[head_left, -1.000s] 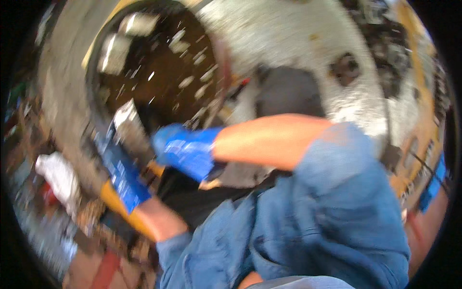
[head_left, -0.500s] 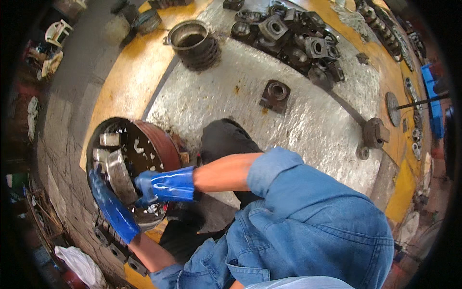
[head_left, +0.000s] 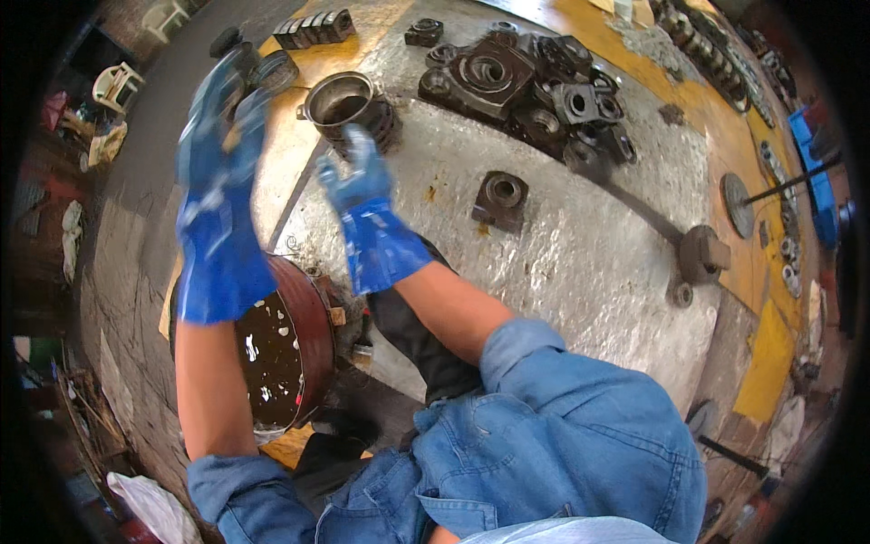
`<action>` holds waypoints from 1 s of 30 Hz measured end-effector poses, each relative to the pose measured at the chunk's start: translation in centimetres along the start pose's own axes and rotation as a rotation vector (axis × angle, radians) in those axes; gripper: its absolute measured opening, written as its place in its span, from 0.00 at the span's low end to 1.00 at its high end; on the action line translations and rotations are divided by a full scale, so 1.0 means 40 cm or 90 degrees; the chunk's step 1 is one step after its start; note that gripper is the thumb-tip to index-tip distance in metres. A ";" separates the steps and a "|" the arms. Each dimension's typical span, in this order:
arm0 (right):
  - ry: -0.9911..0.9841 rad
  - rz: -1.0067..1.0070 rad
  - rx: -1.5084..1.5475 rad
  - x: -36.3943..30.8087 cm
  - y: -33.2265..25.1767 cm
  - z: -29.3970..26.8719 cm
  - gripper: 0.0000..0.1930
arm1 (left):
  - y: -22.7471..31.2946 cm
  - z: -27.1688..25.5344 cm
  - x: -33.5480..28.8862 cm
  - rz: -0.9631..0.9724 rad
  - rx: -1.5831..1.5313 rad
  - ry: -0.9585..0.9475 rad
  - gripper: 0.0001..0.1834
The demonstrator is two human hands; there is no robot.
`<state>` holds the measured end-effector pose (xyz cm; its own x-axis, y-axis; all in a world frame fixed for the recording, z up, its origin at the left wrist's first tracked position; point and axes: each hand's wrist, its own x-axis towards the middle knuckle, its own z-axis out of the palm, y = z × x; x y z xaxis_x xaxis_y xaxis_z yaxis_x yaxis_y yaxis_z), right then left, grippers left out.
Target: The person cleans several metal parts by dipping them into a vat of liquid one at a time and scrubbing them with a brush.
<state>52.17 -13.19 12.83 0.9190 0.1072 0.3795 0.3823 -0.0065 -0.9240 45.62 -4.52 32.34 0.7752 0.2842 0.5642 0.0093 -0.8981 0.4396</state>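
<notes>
Both my hands wear long blue rubber gloves and hold nothing. My left hand [head_left: 217, 150] is raised beyond the drum, blurred, its thumb apart from its fingers. My right hand [head_left: 358, 172] has its fingers spread just in front of a round metal pot-like casting [head_left: 343, 102]. Below my left forearm stands a reddish-brown drum [head_left: 313, 340] of dark liquid with pale shiny patches. A large dark square bearing housing [head_left: 485, 74] shows at the near left of a heap of housings [head_left: 580, 102]; I cannot tell whether it rests there or is in the air.
A single square housing [head_left: 501, 199] sits on the metal floor plate [head_left: 580, 272]. To the right are a block-shaped part [head_left: 702, 254] and a disc with a rod [head_left: 736, 205]. A row of dark blocks [head_left: 315, 29] lies far left, and a white sack [head_left: 154, 508] near left.
Both hands have left the drum and swung up and away, letting go of the wet metal housing they held. A large square housing now appears at the heap.
</notes>
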 end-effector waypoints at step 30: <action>-1.167 -0.827 -0.454 -0.686 -0.120 0.422 0.33 | -0.432 -0.482 -1.274 -0.700 -0.387 0.699 0.33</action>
<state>23.49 0.69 6.06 -0.5829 0.7700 -0.2594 0.8010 0.5982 -0.0242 -6.20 2.97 9.48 -0.2188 0.9702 -0.1038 -0.2220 0.0541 0.9735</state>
